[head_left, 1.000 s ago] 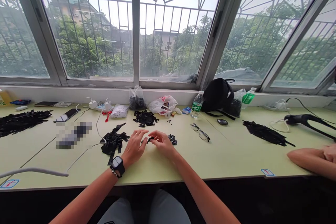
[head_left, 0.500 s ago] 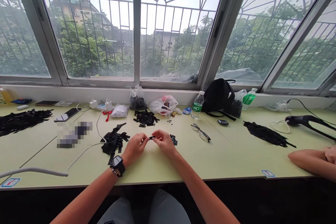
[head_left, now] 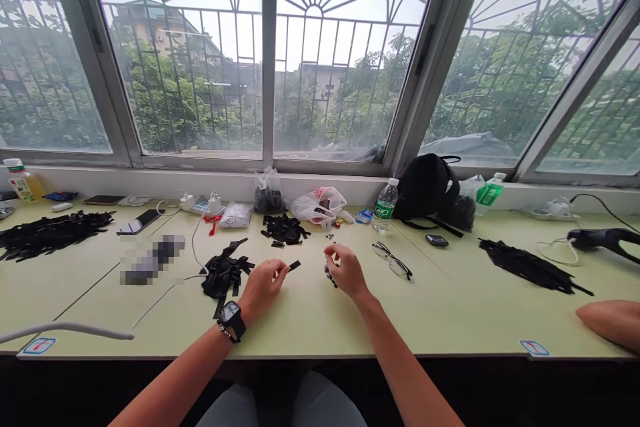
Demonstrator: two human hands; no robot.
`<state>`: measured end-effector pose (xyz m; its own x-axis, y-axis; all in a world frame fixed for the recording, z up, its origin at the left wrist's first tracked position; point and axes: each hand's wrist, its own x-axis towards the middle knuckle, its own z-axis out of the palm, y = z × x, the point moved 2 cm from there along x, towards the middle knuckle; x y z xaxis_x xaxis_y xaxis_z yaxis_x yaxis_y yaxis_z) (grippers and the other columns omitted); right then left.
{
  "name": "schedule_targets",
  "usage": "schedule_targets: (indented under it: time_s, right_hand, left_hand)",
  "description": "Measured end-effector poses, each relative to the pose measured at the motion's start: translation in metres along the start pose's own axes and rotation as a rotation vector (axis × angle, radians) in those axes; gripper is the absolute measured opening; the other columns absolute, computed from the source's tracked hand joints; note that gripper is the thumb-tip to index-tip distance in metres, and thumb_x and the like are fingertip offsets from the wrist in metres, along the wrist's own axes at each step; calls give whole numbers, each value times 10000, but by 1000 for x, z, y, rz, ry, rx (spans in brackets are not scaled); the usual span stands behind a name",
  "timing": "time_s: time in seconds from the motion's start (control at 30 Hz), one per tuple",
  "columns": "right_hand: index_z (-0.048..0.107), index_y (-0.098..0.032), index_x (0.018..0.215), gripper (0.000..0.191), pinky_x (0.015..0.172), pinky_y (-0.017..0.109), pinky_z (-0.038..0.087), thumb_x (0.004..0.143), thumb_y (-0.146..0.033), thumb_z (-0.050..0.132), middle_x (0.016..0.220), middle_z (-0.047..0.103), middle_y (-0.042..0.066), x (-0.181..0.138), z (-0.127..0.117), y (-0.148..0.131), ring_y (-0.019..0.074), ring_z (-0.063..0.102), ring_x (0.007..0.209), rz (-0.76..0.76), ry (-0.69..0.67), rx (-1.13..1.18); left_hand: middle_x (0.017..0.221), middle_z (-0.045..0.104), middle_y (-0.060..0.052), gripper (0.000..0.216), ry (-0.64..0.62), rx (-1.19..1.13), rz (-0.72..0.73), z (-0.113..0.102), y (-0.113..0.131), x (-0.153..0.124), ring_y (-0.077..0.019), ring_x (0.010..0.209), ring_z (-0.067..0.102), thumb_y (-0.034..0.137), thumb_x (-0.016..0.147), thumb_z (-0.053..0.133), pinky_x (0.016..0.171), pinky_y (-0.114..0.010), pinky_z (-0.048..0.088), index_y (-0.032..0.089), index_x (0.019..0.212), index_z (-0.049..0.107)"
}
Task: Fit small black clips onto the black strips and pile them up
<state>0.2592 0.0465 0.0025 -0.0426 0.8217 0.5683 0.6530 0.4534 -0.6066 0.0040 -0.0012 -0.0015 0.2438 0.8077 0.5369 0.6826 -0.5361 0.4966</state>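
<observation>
Between the thumb and fingers of my left hand (head_left: 263,287) is a short black fabric strip (head_left: 295,266), its free end pointing up and to the right. My right hand (head_left: 347,272) hovers by a small pile of shiny dark pieces (head_left: 329,273), partly covering them. Its thumb and fingertips are pinched together; whatever they hold, if anything, is too small to make out. Loose black strips (head_left: 223,272) lie in a heap left of my left hand. Farther back sits another heap of shorter black strips (head_left: 286,229).
Eyeglasses (head_left: 393,260) lie to the right, with a water bottle (head_left: 385,205) and black backpack (head_left: 425,190) behind. Plastic bags (head_left: 320,205) line the window side. A white cable (head_left: 194,247) crosses the left. Another person's arm (head_left: 610,321) rests at far right.
My hands have come apart. The right hand has let go of the black strip and moved right to the small dark pieces; the left still holds the strip. The view has shifted slightly.
</observation>
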Motion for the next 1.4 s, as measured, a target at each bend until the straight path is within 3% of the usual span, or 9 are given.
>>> schedule_targets:
  time_s: [0.1,0.27,0.4,0.63,1.1,1.4]
  right_hand:
    - [688,-218,828,140,797,372,460,832,-249,552,882,712,76,4,-11,22,261,619,893,-29,-70,-56]
    - [724,-206,875,203,836,353,477,846,-286,539,937,723,76,1,-15,47,251,635,939,48,-103,-93]
    - [757,-209,950,242,864,335,481,861,-276,542,987,717,82,-2,-10,52,253,634,1018,59,-172,-115]
    - [774,-217,946,233,819,304,501,887,-278,557,965,693,72,-2,-4,56,227,650,956,44,-196,-93]
    - [709,-202,863,175,879,351,475,898,-270,552,920,683,67,-2,-6,49,230,642,927,-24,-145,-132]
    - [681,-198,907,188,687,315,479,947,-285,520,888,680,71,-6,-5,16,216,638,798,-70,-8,6]
  left_hand:
    - [778,674,-29,294,-16,-7,-16,1,-1,0,-199,711,609,364,1019,476,626,-288,430,230,816,641]
    - [787,673,-28,290,-13,-28,-26,0,0,0,-187,715,595,349,1011,478,642,-284,419,220,807,638]
    - [776,662,-27,302,-25,-54,-28,-1,3,0,-183,715,586,349,1013,465,636,-277,413,215,795,626]
    - [754,655,-26,291,-31,-82,-17,-2,3,1,-183,710,582,338,996,487,631,-275,412,214,777,634]
    - [785,668,-25,270,-40,-58,0,-1,3,0,-184,736,590,315,991,506,698,-293,439,217,787,654]
    - [827,682,-30,240,-14,-55,21,2,-2,0,-190,768,606,294,1005,514,727,-300,460,223,847,681]
